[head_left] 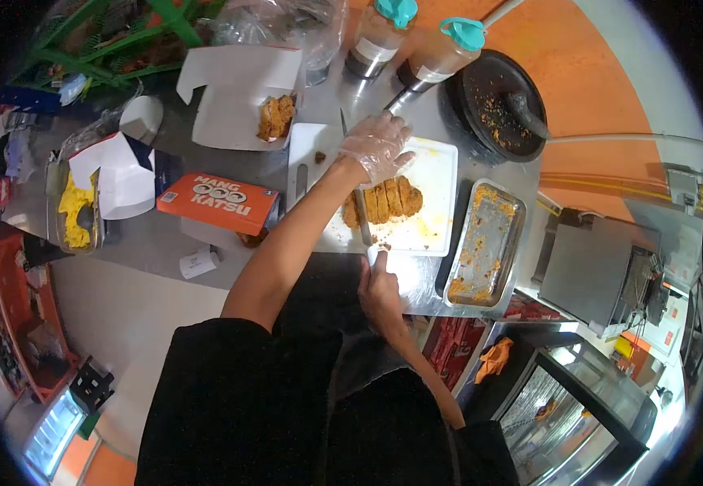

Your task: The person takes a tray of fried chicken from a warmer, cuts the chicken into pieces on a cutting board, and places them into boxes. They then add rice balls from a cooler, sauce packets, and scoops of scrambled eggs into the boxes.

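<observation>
My right hand [382, 290] is wrapped round the white handle of a long knife [364, 217]. Its blade lies across a breaded cutlet [392, 199] cut into several strips on a white cutting board [439, 166]. Over the far part of that blade rests my left hand [377, 147], in a clear plastic glove, fingers stretched out and somewhat apart. The blade's tip shows beyond the hand; whether the palm presses on the blade is hidden. Crumbs and yellowish smears mark the board.
An open white box [234, 101] holds cutlet pieces [275, 118]. An orange-red box [218, 202] stands left. Right are a crumb-strewn metal tray [474, 279] and a dark mortar [493, 101]. Two teal-lidded jars [377, 47] stand behind; a yellow-filled container [76, 215] sits far left.
</observation>
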`<action>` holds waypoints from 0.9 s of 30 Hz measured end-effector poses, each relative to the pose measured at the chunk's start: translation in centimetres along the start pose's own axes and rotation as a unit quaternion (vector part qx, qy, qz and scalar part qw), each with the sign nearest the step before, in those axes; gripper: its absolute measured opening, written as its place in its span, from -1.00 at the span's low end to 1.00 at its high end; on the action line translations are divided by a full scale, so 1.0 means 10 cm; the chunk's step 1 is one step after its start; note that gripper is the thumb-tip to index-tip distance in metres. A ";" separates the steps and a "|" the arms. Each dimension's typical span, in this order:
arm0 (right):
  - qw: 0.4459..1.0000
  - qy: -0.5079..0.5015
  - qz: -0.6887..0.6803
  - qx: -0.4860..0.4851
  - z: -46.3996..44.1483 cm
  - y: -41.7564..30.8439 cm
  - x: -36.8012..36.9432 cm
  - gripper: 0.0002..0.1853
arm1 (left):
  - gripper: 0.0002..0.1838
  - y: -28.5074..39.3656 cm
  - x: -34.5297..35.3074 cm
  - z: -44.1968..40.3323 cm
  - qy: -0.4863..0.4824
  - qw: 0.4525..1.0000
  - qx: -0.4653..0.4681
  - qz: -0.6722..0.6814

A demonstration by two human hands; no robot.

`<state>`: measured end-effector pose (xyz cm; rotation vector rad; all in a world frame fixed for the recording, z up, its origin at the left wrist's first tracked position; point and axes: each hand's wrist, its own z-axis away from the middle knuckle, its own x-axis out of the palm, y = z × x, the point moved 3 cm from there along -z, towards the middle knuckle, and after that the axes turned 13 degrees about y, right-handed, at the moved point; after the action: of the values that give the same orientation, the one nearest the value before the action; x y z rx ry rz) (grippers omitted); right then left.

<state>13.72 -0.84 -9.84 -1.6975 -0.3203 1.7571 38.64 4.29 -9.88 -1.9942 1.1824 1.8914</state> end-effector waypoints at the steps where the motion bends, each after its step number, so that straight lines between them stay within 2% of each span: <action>1: 1.000 -0.006 0.026 0.005 -0.02 0.07 0.09 -0.67 | -0.43 -0.07 0.12 -0.02 0.022 0.999 0.014 -0.019; 2: 0.998 -0.012 0.053 0.015 -0.01 0.15 0.16 -0.67 | -0.42 -0.08 0.27 0.01 0.042 0.998 0.030 -0.035; 3: 0.999 0.018 0.026 -0.009 0.00 0.18 0.17 -0.68 | -0.41 -0.01 0.17 0.00 -0.020 0.998 -0.012 -0.060; 5: 1.000 0.024 0.017 -0.004 0.00 0.23 0.15 -0.67 | -0.40 0.06 0.14 -0.04 -0.023 0.999 0.000 -0.042; 7: 0.999 0.044 -0.004 -0.016 -0.07 0.17 0.08 -0.67 | -0.41 0.08 0.09 -0.07 0.012 0.999 0.006 -0.030; 8: 1.000 0.016 -0.013 0.000 -0.09 0.17 0.03 -0.65 | -0.41 0.09 0.06 -0.06 0.017 0.999 0.016 -0.039; 10: 0.999 -0.007 -0.029 0.014 -0.09 0.16 -0.07 -0.64 | -0.42 0.11 -0.05 0.00 0.098 0.995 0.009 -0.006; 11: 0.998 -0.017 -0.059 0.015 -0.11 0.15 -0.12 -0.60 | -0.42 0.14 -0.08 0.07 0.102 0.995 0.015 -0.013; 13: 0.995 -0.026 -0.092 0.020 -0.07 0.14 -0.26 -0.57 | -0.52 0.23 -0.22 0.49 0.310 0.933 -0.156 0.097; 15: 0.985 -0.010 -0.154 0.073 0.04 0.15 -0.50 -0.49 | -0.39 0.30 -0.09 0.98 0.306 0.901 -0.259 0.164; 16: 0.987 0.011 -0.137 0.078 0.11 0.28 -0.58 -0.45 | -0.39 0.39 -0.02 1.17 0.307 0.901 -0.261 0.160; 17: 0.980 -0.029 -0.129 0.147 0.13 0.28 -0.77 -0.42 | -0.29 0.50 0.02 1.31 0.317 0.921 -0.202 0.101; 18: 0.967 -0.008 -0.174 0.185 0.21 0.37 -0.86 -0.47 | -0.18 0.59 0.04 1.38 0.323 0.935 -0.142 0.041; 19: 0.974 0.053 -0.178 0.131 0.25 0.49 -0.94 -0.53 | -0.18 0.61 0.03 1.39 0.327 0.933 -0.145 0.036; 20: 0.974 0.116 -0.182 0.075 0.29 0.62 -0.98 -0.58 | -0.09 0.62 0.06 1.38 0.250 0.958 -0.142 0.017; 21: 0.954 0.117 -0.245 0.125 0.29 0.68 -1.04 -0.63 | 0.01 0.63 0.09 1.37 0.172 0.975 -0.138 -0.001; 23: 0.906 0.110 -0.337 0.229 0.36 0.77 -1.16 -0.69 | 0.01 0.52 0.18 1.35 0.157 0.978 -0.137 -0.009; 26: 0.912 0.117 -0.319 0.229 0.43 1.09 -1.23 -0.52 | 0.01 0.38 0.26 1.34 0.152 0.980 -0.129 -0.007; 27: 0.908 0.132 -0.312 0.247 0.42 1.11 -1.23 -0.42 | -0.02 0.35 0.29 1.34 0.107 0.982 -0.157 0.008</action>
<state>5.76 -15.49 -6.18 -1.2501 -0.2337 1.0096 25.74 8.64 -13.66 -2.4095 0.9954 2.0204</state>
